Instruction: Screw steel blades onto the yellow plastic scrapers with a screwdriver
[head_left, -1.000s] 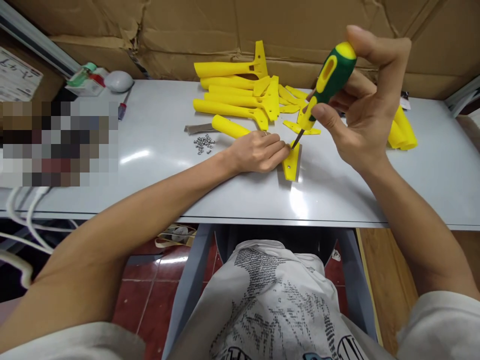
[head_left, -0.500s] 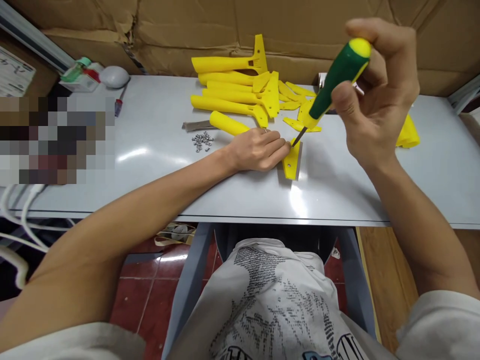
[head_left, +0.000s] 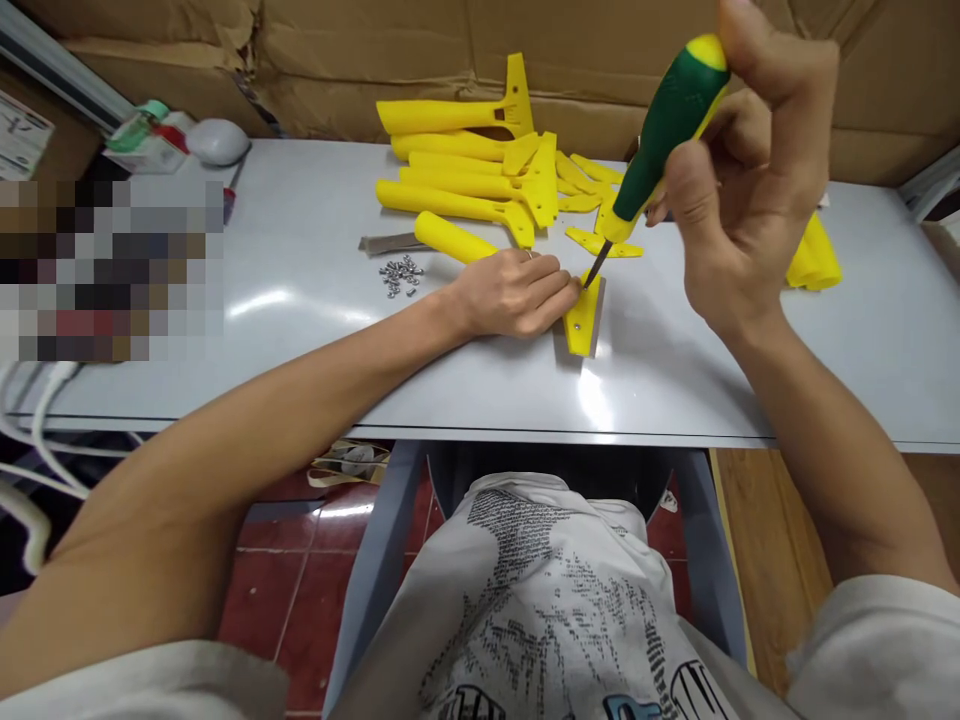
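My left hand (head_left: 517, 292) is closed around a yellow scraper (head_left: 579, 332), pressing it to the table. Its handle juts out behind the hand, and a thin metal blade (head_left: 599, 318) lies along the right edge of its head. One screw shows in the head. A green and yellow screwdriver (head_left: 660, 135) slants down, its tip at the head beside my left fingertips. My right hand (head_left: 757, 190) grips the screwdriver handle, with the thumb along its side and a finger over the butt. Whether the tip sits in a screw is hidden.
Several yellow scraper handles (head_left: 450, 200) lie stacked behind my left hand. Small yellow plates (head_left: 604, 243) lie to their right. A pile of screws (head_left: 400, 274) and metal blades (head_left: 390, 243) are on the left. More yellow pieces (head_left: 816, 255) lie beyond my right wrist. Cardboard (head_left: 360, 60) stands along the back.
The screwdriver handle has tipped slightly up and left, and my right-hand fingers have shifted on it. My left hand and the scraper stay in place; the view has shifted a little.
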